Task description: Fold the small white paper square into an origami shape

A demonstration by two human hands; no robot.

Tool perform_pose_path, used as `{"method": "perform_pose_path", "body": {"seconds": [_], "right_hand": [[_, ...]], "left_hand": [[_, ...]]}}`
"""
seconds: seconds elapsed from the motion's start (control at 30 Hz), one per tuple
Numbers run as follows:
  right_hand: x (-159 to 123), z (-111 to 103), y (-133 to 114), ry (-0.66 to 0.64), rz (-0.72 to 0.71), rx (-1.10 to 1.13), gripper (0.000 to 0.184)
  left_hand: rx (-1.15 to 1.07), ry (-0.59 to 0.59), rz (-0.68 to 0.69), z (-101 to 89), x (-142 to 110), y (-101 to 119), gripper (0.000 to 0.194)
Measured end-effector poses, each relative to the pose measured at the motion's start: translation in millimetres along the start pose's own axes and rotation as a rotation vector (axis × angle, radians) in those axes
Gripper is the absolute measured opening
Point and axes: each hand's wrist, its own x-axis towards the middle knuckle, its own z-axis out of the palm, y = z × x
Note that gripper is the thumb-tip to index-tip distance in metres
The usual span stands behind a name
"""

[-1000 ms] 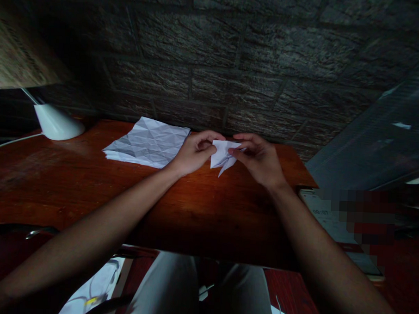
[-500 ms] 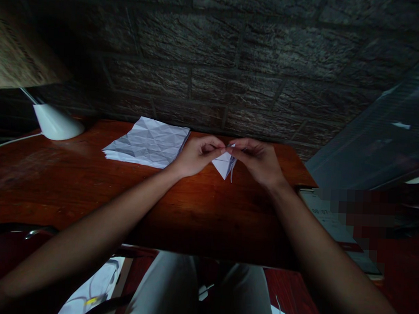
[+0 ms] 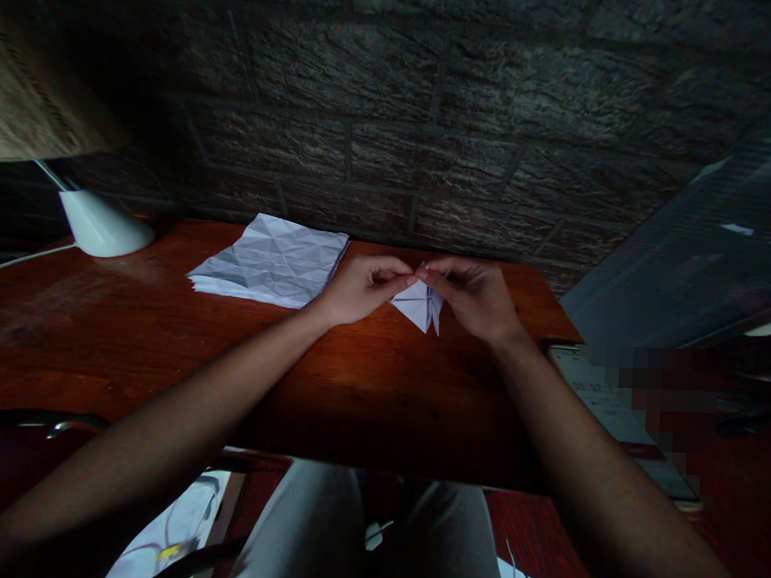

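Note:
Between my two hands is a small piece of folded white paper (image 3: 421,309), with layered flaps that point down toward me. My left hand (image 3: 366,286) pinches its upper edge from the left, thumb against fingers. From the right, my right hand (image 3: 475,295) pinches the same upper edge, its fingertips almost touching the left ones. The fingers cover the top of the fold. Left of my hands lies a stack of creased white paper sheets (image 3: 275,259), crossed by many fold lines.
A wooden table (image 3: 355,390) carries the work, with a dark brick wall (image 3: 392,136) right behind it. At the left stands a lamp with a white base (image 3: 104,226) and a cord. A grey translucent panel (image 3: 669,242) leans beyond the table's right end.
The folded paper has turned and its flaps have spread apart, with the lower tip shifted right. Both hands stay pinched at nearly the same spot.

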Motion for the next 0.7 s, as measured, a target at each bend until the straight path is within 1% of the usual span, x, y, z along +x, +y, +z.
{"method": "perform_pose_path", "body": {"seconds": [0.17, 0.33, 0.5, 0.7], "right_hand": [[-0.4, 0.5, -0.8, -0.012, 0.001, -0.005, 0.038], [-1.0, 1.4, -0.6, -0.03, -0.004, 0.006, 0.035], [-0.8, 2.3, 0.3, 0.004, 0.022, 0.026, 0.037], [-0.8, -0.5, -1.7, -0.002, 0.018, 0.012, 0.031]], "left_hand": [[0.034, -0.035, -0.005, -0.8, -0.6, 0.8, 0.031], [0.025, -0.016, -0.03, -0.4, -1.1, 0.6, 0.037], [-0.01, 0.003, -0.048, -0.3, -0.8, -0.3, 0.029], [-0.054, 0.045, -0.081, -0.9, -0.4, -2.1, 0.024]]}}
